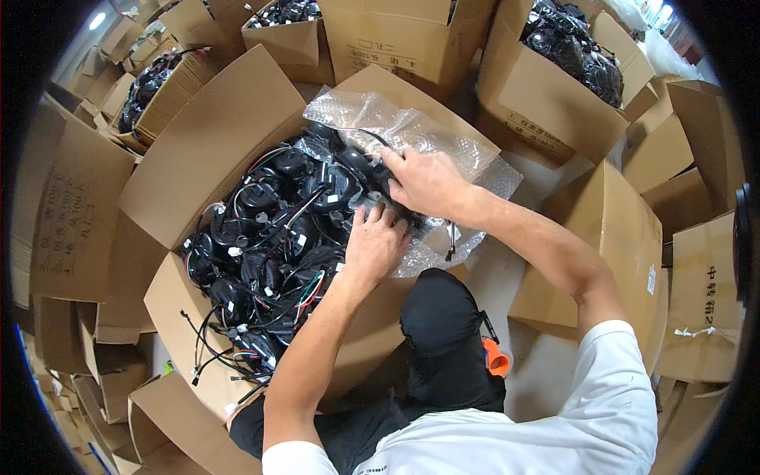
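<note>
A large open cardboard box (229, 134) in front of me is heaped with rounded black parts (257, 198) that have thin coloured wires, black cables and white plugs. Clear bubble wrap (443, 142) lies over the far right of the heap and spills past the box's edge. My left hand (378, 244) reaches in with bent fingers against the heap, beside a crumpled bit of clear plastic; what it grips is hidden. Across from it, my right hand (431, 184) has its index finger and thumb around the edge of a black part. A black cable (374, 136) sticks up by that fingertip.
Open boxes of similar black parts stand behind, including one at the far right (546, 87) and one at the far left (170, 99). A tall closed carton (598, 245) is on my right. An orange object (496, 358) lies on the floor beside my knee (439, 309).
</note>
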`<move>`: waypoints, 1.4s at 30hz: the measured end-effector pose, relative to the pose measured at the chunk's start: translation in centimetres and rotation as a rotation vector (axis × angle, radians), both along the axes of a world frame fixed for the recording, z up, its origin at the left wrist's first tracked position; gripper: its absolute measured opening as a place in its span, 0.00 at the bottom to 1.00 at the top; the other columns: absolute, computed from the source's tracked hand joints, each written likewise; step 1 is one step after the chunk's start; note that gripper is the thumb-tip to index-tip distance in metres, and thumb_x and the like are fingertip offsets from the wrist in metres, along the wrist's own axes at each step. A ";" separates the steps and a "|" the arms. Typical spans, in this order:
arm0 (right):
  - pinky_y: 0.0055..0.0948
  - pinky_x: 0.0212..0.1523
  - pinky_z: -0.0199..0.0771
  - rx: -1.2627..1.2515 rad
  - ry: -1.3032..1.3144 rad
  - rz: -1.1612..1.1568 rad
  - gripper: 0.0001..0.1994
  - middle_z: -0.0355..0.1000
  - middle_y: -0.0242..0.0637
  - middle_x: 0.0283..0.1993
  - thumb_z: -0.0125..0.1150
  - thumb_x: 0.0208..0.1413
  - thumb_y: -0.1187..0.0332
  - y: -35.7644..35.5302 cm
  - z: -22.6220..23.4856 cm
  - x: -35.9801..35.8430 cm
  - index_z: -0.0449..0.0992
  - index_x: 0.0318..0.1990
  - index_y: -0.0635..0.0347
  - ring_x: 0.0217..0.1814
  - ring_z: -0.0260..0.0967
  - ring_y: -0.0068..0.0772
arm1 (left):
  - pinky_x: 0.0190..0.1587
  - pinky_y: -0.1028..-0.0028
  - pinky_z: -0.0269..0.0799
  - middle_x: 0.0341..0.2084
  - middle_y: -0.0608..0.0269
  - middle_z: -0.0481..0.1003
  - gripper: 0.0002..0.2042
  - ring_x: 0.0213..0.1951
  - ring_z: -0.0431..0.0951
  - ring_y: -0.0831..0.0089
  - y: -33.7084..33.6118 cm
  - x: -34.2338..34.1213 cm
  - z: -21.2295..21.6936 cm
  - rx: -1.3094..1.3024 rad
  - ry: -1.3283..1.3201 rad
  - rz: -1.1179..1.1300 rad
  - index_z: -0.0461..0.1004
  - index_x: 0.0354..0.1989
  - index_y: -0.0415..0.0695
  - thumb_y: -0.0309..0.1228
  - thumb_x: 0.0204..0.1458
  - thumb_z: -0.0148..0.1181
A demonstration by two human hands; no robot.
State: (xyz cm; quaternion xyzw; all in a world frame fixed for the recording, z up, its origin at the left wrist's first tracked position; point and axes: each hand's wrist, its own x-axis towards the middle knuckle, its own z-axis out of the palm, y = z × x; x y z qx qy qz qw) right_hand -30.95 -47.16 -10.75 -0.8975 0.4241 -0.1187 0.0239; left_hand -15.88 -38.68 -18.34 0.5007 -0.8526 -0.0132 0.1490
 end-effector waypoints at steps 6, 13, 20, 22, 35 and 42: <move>0.48 0.32 0.80 -0.046 0.006 0.053 0.21 0.74 0.52 0.39 0.59 0.55 0.63 0.4 -4.0 0.6 0.70 0.53 0.65 0.35 0.79 0.55 | 0.66 0.49 0.58 0.55 0.55 0.72 0.22 0.61 0.68 0.56 0.8 -0.7 -0.7 0.011 0.021 0.107 0.77 0.53 0.48 0.37 0.47 0.67; 0.46 0.63 0.66 -0.039 0.158 0.109 0.25 0.74 0.45 0.49 0.60 0.58 0.61 2.7 -3.6 -1.0 0.67 0.59 0.68 0.60 0.70 0.46 | 0.67 0.50 0.58 0.61 0.52 0.68 0.29 0.66 0.64 0.53 2.4 0.8 0.5 0.060 0.048 0.157 0.72 0.58 0.47 0.36 0.44 0.71; 0.53 0.74 0.47 -0.012 0.148 0.230 0.27 0.63 0.52 0.68 0.51 0.65 0.55 0.1 -3.6 -0.2 0.66 0.62 0.69 0.74 0.54 0.52 | 0.67 0.52 0.58 0.62 0.49 0.67 0.32 0.67 0.63 0.53 3.0 1.4 -0.7 0.022 0.092 0.236 0.70 0.57 0.40 0.40 0.43 0.73; 0.48 0.76 0.45 0.077 0.032 0.218 0.29 0.62 0.52 0.70 0.46 0.67 0.52 -0.4 -0.3 1.9 0.65 0.64 0.69 0.76 0.52 0.50 | 0.67 0.53 0.58 0.64 0.47 0.66 0.33 0.68 0.62 0.52 3.6 2.4 -0.8 0.020 0.105 0.257 0.69 0.59 0.39 0.40 0.44 0.73; 0.49 0.70 0.55 -0.060 -0.048 0.306 0.30 0.63 0.55 0.67 0.44 0.68 0.46 0.7 -6.5 0.4 0.71 0.59 0.66 0.71 0.58 0.54 | 0.68 0.56 0.60 0.68 0.44 0.62 0.40 0.70 0.59 0.49 3.9 5.6 -0.5 0.075 0.075 0.137 0.62 0.68 0.41 0.34 0.44 0.72; 0.52 0.43 0.75 0.472 0.330 0.421 0.40 0.78 0.56 0.34 0.40 0.64 0.33 5.8 -3.7 -1.9 0.81 0.31 0.69 0.40 0.76 0.60 | 0.69 0.55 0.58 0.68 0.39 0.60 0.36 0.71 0.58 0.46 2.6 5.0 -0.4 0.130 0.151 0.183 0.61 0.69 0.39 0.43 0.55 0.63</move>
